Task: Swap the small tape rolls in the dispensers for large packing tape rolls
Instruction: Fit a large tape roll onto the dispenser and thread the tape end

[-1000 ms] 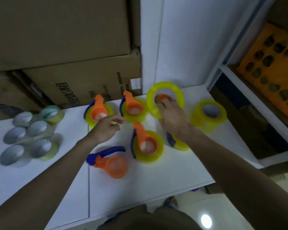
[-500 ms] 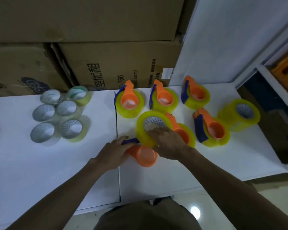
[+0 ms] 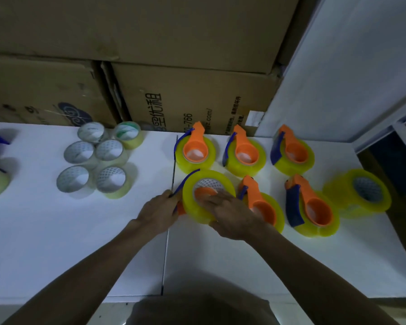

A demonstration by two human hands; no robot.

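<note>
Roll (image 3: 197,205): large yellow one, set over an orange dispenser (image 3: 203,192) near the surface (image 3: 56,242) seam, tilted, its open core facing up and toward the boxes (image 3: 185,95).
Right grip (image 3: 230,212): grasps the roll's near rim, fingers reaching into the core.
Left grip (image 3: 158,211): just left of the roll, curled round the dispenser's blue handle (image 3: 185,181).
Handle axis: slants away, up to the right.
Neighbours: five loaded dispensers right and behind; small rolls (image 3: 99,160) well apart, left.

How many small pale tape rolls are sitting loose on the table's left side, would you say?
6, clustered in three pairs: back pair and, middle pair and, front pair and. More may lie beyond the left edge.
</note>
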